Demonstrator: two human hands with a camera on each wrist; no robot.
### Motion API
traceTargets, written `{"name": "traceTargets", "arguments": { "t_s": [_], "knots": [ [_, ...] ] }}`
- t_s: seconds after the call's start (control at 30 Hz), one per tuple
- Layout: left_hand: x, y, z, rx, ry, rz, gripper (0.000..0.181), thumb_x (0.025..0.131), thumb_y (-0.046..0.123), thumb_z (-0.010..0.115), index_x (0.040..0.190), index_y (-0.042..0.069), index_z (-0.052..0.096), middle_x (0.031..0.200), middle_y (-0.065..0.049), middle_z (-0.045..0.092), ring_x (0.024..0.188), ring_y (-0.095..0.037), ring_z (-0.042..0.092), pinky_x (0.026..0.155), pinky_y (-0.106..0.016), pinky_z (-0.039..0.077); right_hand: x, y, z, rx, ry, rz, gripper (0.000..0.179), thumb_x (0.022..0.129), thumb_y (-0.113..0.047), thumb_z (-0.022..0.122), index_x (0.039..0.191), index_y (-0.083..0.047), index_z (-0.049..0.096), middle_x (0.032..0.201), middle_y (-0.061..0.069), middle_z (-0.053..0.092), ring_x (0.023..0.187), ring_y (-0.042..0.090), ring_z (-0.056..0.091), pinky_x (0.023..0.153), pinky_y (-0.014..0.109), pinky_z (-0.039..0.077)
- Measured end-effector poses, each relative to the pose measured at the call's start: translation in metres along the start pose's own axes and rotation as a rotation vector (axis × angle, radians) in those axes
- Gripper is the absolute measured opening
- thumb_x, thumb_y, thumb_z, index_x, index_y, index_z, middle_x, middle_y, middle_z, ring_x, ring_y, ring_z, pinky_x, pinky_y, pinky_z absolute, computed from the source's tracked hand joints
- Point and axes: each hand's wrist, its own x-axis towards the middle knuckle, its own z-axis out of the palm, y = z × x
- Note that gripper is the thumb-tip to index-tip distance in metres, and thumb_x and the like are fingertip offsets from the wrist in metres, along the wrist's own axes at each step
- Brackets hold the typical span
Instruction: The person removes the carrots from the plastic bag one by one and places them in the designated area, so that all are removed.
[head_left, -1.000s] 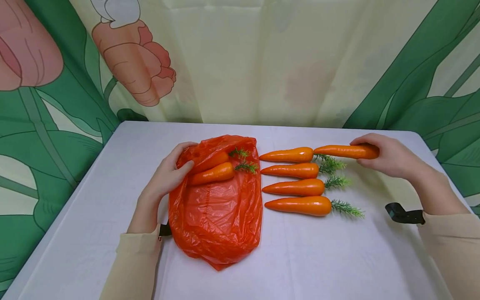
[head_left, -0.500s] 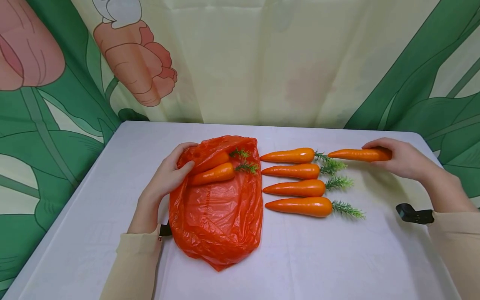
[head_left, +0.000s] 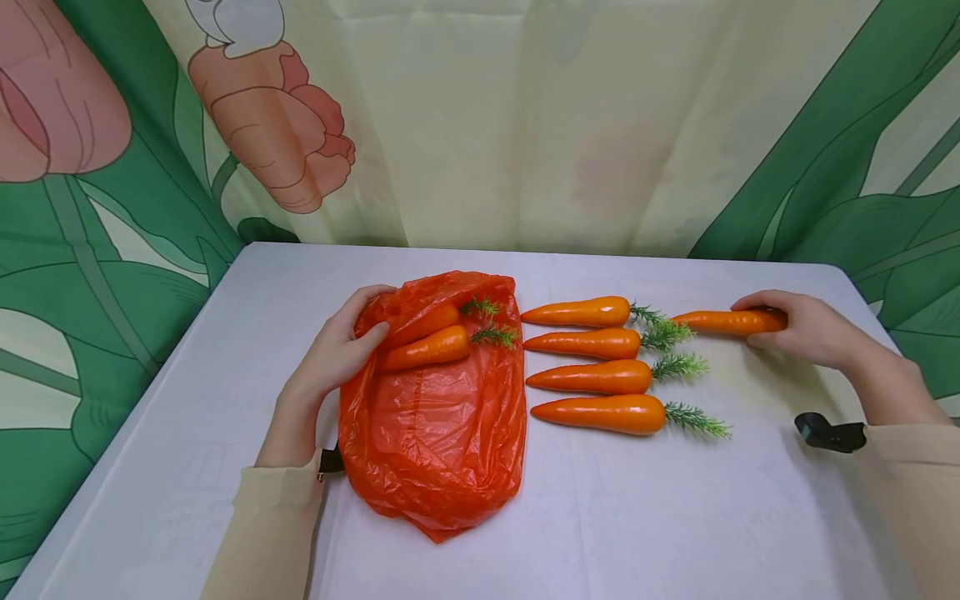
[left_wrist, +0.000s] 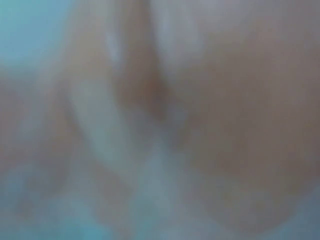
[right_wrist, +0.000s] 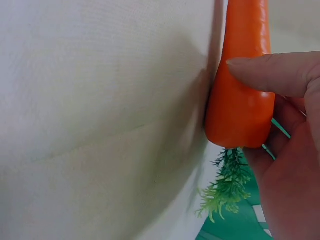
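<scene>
My left hand (head_left: 330,350) pinches the upper left edge of a red plastic bag (head_left: 427,433), thumb over the rim and fingers behind it. Two carrots with green tops lie inside the bag, the nearer carrot (head_left: 431,348) fully in sight and the other partly under the film. At the right, my right hand (head_left: 810,329) grips the thick end of another carrot (head_left: 712,322), whose tip points left and overlaps the green tops of the row. In the right wrist view the thumb presses on this carrot (right_wrist: 242,105), and its leafy top hangs below. The left wrist view is a blur.
Several carrots lie in a stacked row between bag and right hand, tips toward the bag, among them the nearest carrot (head_left: 600,414). A white cloth (head_left: 637,517) covers the table. Behind its far edge hangs a printed curtain (head_left: 465,125).
My right hand has moved right with its carrot, then lowered slightly toward the near side, close to the cloth. The left hand and the bag have stayed in place.
</scene>
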Motion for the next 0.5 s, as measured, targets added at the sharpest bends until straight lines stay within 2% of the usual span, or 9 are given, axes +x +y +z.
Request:
{"name": "traceTargets", "arguments": {
  "t_s": [0.5],
  "knots": [
    [-0.0003, -0.0007, -0.0001, -0.003, -0.003, -0.001, 0.047, 0.102, 0.008, 0.053, 0.147, 0.016, 0.044, 0.140, -0.011, 0.052, 0.122, -0.032, 0.051, 0.100, -0.053, 0.048, 0.0019, -0.0033, 0.0027, -0.004, -0.011, 0.017, 0.046, 0.091, -0.005, 0.067, 0.133, 0.007, 0.053, 0.130, 0.036, 0.048, 0.112, 0.049, 0.043, 0.096, 0.066, 0.034]
  ]
}}
